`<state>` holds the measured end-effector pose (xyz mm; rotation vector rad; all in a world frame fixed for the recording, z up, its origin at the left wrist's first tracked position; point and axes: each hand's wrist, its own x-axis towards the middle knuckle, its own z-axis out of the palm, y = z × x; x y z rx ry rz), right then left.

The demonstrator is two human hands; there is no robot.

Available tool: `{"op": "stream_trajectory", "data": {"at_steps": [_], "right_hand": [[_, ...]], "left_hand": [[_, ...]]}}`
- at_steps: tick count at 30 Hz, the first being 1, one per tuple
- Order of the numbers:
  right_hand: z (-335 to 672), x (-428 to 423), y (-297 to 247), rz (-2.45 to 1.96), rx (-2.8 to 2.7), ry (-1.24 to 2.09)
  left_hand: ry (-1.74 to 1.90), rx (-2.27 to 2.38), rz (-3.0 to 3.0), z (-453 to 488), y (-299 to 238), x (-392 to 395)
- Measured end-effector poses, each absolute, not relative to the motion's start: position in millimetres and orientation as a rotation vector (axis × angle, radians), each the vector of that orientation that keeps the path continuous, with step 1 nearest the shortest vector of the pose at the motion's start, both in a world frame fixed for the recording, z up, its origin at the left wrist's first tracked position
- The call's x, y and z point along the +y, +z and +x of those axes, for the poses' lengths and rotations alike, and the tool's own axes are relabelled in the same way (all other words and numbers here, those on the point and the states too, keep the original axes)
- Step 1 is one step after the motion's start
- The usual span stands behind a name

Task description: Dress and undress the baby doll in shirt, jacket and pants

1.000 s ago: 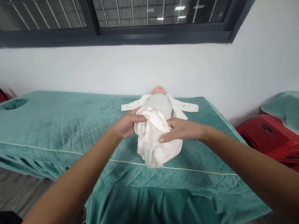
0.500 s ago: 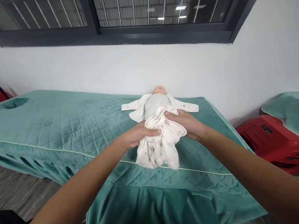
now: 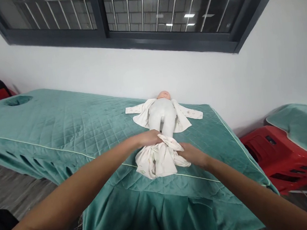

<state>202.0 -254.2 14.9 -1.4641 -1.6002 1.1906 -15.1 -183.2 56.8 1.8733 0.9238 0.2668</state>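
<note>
A baby doll (image 3: 163,112) with a grey cloth body lies on its back on a teal quilted bed (image 3: 63,122), head toward the wall. An open white jacket (image 3: 187,113) is spread under it, sleeves out to both sides. Bunched white printed trousers (image 3: 158,159) sit at the doll's feet near the bed's front edge. My left hand (image 3: 148,138) grips the top left of the bunched cloth at the doll's legs. My right hand (image 3: 191,154) holds its right side with fingers closed on the fabric.
A white wall with a dark-framed window runs behind the bed. A red base (image 3: 279,154) of a second teal-covered bed (image 3: 297,125) stands at the right. A face hole (image 3: 18,100) shows at the bed's far left. Grey wooden floor lies at the lower left.
The white trousers have been drawn down off the doll's body to its feet, baring the grey torso and legs. Both hands moved toward me with the cloth.
</note>
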Motion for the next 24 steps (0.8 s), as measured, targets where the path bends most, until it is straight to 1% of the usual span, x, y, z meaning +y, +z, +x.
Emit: {"op": "stream_trajectory", "data": {"at_steps": [3, 5, 10, 16, 20, 24], "right_hand": [[198, -252, 4, -1.484, -1.705, 1.141], [194, -250, -1, -1.492, -1.698, 1.096], [188, -248, -15, -1.567, -1.589, 1.023], [187, -250, -34, -1.626, -1.446, 1.020], [185, -255, -36, -1.653, -1.381, 1.005], [180, -263, -32, -1.623, -1.345, 0.922]], "left_hand": [[0.256, 0.976, 2.183, -1, 52, -186], [0.265, 1.025, 2.240, 6, 47, -186], [0.213, 1.033, 2.224, 2, 41, -184], [0.161, 0.878, 2.128, -11, 49, -187], [0.185, 0.853, 2.045, -12, 50, -188], [0.204, 0.868, 1.978, -14, 49, -187]]}}
